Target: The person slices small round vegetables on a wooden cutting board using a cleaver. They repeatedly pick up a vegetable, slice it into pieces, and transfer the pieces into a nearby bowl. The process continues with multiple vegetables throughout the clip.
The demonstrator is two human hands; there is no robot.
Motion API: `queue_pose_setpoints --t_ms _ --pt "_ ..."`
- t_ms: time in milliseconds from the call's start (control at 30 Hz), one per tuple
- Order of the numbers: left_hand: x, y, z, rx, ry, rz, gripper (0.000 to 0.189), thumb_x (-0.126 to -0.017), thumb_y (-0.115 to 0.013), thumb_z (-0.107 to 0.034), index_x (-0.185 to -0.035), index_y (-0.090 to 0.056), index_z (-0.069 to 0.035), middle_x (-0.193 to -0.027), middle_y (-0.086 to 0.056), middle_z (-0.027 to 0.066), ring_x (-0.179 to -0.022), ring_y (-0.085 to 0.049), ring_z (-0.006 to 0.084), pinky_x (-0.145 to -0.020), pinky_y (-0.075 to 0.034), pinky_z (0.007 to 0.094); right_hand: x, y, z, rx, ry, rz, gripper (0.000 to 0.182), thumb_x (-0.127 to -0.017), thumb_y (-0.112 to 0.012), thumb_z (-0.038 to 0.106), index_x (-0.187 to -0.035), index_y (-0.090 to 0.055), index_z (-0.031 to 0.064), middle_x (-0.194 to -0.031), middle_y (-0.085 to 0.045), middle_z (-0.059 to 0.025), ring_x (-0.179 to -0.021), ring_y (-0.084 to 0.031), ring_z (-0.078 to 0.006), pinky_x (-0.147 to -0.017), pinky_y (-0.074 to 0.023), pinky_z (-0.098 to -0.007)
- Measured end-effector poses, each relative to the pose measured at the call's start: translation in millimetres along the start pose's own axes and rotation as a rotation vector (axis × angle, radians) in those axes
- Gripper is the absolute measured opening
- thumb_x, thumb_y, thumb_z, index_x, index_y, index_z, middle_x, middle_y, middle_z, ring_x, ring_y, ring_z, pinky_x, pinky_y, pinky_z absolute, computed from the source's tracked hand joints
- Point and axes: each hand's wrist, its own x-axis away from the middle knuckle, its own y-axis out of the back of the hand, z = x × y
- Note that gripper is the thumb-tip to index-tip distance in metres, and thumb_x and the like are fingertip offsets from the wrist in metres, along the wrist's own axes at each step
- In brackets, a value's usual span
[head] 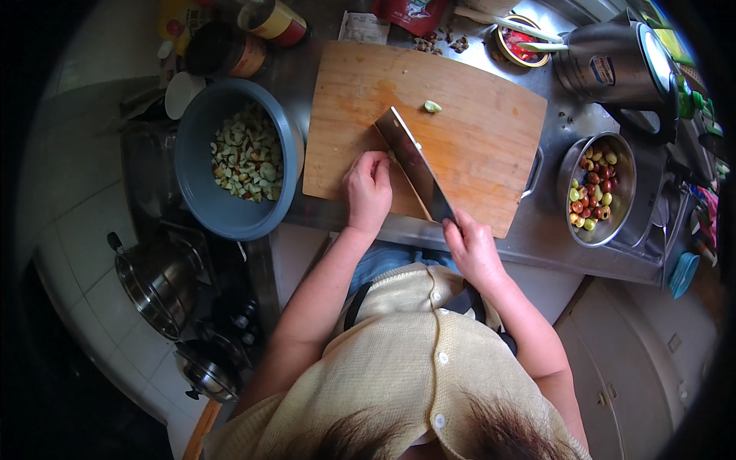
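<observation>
My right hand (472, 247) grips the handle of a cleaver (415, 164), its broad blade slanting up and left over a wooden cutting board (489, 132). Left of the blade, my left hand (370, 187) has its fingers curled together on the board. A small pale bit of fruit (392, 155) shows at those fingertips, mostly hidden by them and the blade. One pale green fruit piece (432, 106) lies alone beyond the cleaver. A blue-grey basin (192, 195) left of the board holds many chopped pieces. Whole red and green jujubes (592, 187) sit in a steel bowl (624, 224) at right.
A steel kettle (604, 63) stands at the back right, near an opened tin (512, 54) with white-handled utensils across it. Jars and a bottle (276, 23) crowd the back left. Lidded steel pots (161, 287) stand at lower left. The counter edge (535, 253) runs before me.
</observation>
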Motion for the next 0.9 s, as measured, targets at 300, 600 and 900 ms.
queue_pose_setpoints --t_ms 300,600,900 --pt "0.9 10.1 -13.8 -0.106 -0.155 0.075 0.006 -0.09 -0.067 -0.005 -0.094 -0.064 -0.003 -0.084 -0.063 0.0066 -0.068 -0.062 0.0164 -0.06 -0.051 0.0288 17.3 27.3 -16.6 0.065 0.014 -0.031 0.032 -0.095 -0.056 0.009 -0.126 -0.063 0.0048 -0.077 -0.064 -0.0223 -0.071 -0.066 -0.0374 -0.069 -0.0528 -0.0411" --pt "12.3 -10.3 -26.7 -0.324 -0.399 0.024 0.02 -0.08 -0.073 -0.003 -0.096 -0.063 -0.004 -0.095 -0.062 0.0114 -0.082 -0.063 0.0301 -0.071 -0.053 0.039 41.7 37.8 -15.2 0.089 -0.014 -0.011 0.036 -0.093 -0.057 0.007 -0.128 -0.061 0.0043 -0.091 -0.067 -0.0254 -0.086 -0.067 -0.0426 -0.075 -0.0536 -0.0434" --pt "15.5 -15.1 -13.3 -0.252 -0.379 -0.016 0.02 -0.081 -0.072 0.002 -0.099 -0.063 -0.002 -0.095 -0.063 0.0104 -0.073 -0.062 0.0246 -0.066 -0.053 0.0342 56.7 37.0 -22.7 0.111 0.021 0.019 0.037 -0.093 -0.058 0.005 -0.129 -0.061 0.0025 -0.094 -0.068 -0.0254 -0.088 -0.069 -0.04 -0.078 -0.0551 -0.0417"
